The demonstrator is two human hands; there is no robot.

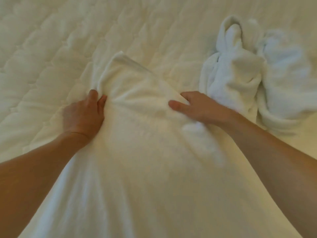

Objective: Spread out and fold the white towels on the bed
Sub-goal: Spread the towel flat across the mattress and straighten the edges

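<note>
A large white towel (pixel 137 152) lies stretched from the bottom of the view up to the middle of the bed, its far end bunched and wrinkled. My left hand (pixel 85 114) grips the towel's left edge, fingers curled into a fold. My right hand (pixel 192 104) pinches the right side of the same towel, thumb on top and fingers tucked under the cloth. Between the two hands the fabric is pulled into creases.
A heap of crumpled white towels (pixel 248 79) sits at the right, just beyond my right hand. The quilted white mattress (pixel 51 48) spreads to the left and far side.
</note>
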